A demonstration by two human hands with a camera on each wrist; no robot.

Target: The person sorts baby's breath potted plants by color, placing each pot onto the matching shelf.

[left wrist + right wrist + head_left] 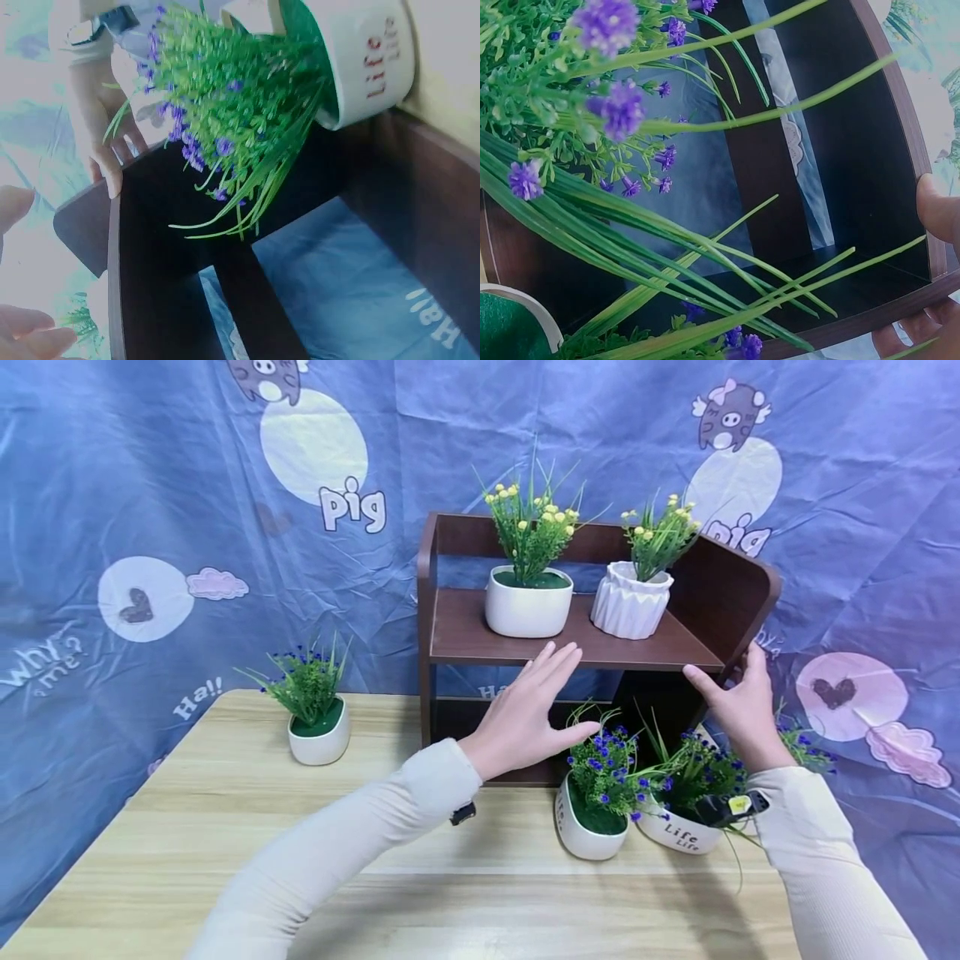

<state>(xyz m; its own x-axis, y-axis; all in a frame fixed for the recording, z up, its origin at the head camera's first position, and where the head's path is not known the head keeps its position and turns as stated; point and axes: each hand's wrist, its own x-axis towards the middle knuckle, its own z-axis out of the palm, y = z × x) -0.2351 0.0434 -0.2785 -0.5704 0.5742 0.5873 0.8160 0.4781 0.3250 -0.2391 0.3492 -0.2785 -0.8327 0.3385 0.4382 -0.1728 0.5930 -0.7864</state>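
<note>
A dark brown two-tier shelf (pixel 457 627) stands on the wooden table. My right hand (pixel 742 710) grips its right side panel, thumb on the front edge and fingers behind, as the right wrist view shows. My left hand (pixel 525 718) hovers before the upper board with fingers straight and thumb spread, holding nothing. On the upper board are a smooth oval white pot (pixel 528 610) and a pleated white pot (pixel 630 606), both with yellow flowers. Below my hands, a white pot with blue-purple flowers (pixel 588 837) stands before the lower tier, beside a similar "Life" pot (pixel 675 831).
Another white pot (pixel 321 745) with a blue-flowered plant stands at the table's back left. More purple flowers (pixel 806 747) show behind my right wrist. A blue printed cloth (pixel 337 585) hangs behind the wooden table (pixel 247 827).
</note>
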